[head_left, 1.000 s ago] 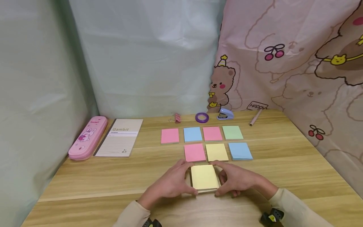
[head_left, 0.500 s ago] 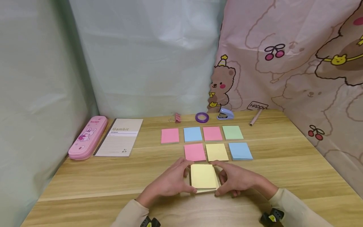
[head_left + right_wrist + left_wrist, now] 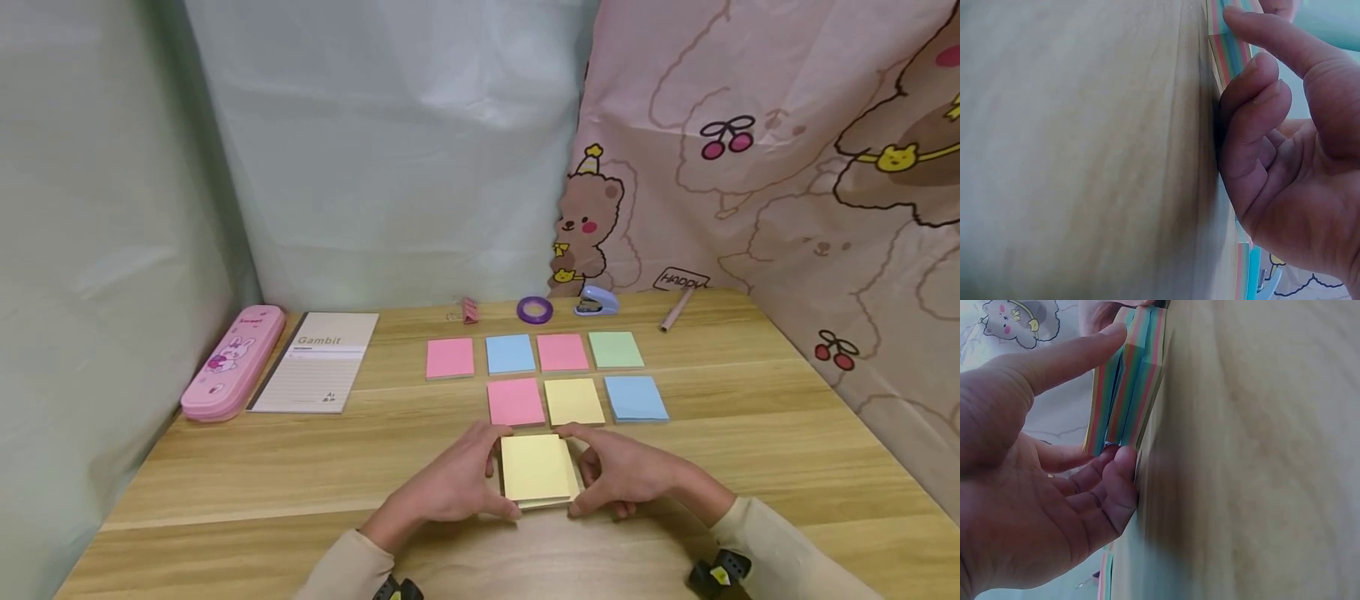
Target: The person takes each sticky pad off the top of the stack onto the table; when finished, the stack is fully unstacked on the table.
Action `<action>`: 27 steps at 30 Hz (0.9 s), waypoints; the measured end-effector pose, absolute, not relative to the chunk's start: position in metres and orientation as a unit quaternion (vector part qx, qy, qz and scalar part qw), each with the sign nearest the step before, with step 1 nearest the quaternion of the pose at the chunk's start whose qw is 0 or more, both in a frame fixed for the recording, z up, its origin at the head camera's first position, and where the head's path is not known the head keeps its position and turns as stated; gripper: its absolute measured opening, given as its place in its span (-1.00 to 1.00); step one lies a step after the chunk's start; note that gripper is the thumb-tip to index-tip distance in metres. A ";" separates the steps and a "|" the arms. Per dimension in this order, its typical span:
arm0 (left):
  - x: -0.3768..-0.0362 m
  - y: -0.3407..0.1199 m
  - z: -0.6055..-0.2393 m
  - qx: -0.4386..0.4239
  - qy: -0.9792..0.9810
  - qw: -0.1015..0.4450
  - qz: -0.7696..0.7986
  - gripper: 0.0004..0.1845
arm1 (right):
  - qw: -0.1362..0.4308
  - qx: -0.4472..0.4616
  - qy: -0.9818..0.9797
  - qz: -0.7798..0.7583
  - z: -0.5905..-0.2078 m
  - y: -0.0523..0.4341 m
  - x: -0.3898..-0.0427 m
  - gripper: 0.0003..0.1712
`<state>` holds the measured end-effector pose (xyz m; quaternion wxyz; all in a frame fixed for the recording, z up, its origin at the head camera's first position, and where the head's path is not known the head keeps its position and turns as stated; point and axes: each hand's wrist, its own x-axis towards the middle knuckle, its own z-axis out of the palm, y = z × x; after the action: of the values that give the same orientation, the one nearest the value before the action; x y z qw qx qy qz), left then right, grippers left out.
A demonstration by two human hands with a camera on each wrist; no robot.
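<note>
Yellow-topped pad (image 3: pixel 534 468) gripped at its sides by left hand (image 3: pixel 450 486) and right hand (image 3: pixel 626 473), lower edges hidden by fingers, top sheets shifted slightly left since before.

Home study desk corner
Bear-print curtain (image 3: pixel 787 167), pink pencil case (image 3: pixel 232 361), notebook (image 3: pixel 318 360) and stapler (image 3: pixel 596 302) on a wooden table (image 3: pixel 247 475).

A sticky-note stack (image 3: pixel 535 469) is flanked by the left hand (image 3: pixel 448 486) and right hand (image 3: pixel 630 477) near the tabletop's (image 3: pixel 787 433) front edge. Seven note pads (image 3: pixel 573 402) are ranged behind it; a notebook (image 3: pixel 317 362) and pencil case (image 3: pixel 232 362) are set toward the left edge.
</note>
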<state>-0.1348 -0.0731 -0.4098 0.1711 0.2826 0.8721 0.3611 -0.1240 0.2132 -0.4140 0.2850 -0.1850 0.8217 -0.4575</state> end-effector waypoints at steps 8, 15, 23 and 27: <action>-0.133 -0.071 -0.410 0.276 0.880 0.168 0.348 0.06 | 0.284 -0.184 0.823 -0.457 -0.414 0.213 -0.124 0.22; -0.134 -0.075 -0.411 0.280 0.868 0.172 0.372 -0.02 | 0.284 -0.180 0.822 -0.459 -0.415 0.213 -0.124 0.23; -0.137 -0.079 -0.410 0.284 0.856 0.165 0.398 -0.08 | 0.284 -0.183 0.822 -0.458 -0.414 0.212 -0.123 0.22; -0.139 -0.081 -0.410 0.281 0.854 0.164 0.406 -0.09 | 0.286 -0.183 0.820 -0.460 -0.413 0.212 -0.123 0.19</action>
<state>-0.1389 -0.0813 -0.4095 0.1637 0.2806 0.8542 0.4061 -0.1228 0.2121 -0.4133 0.2863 -0.1833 0.8202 -0.4601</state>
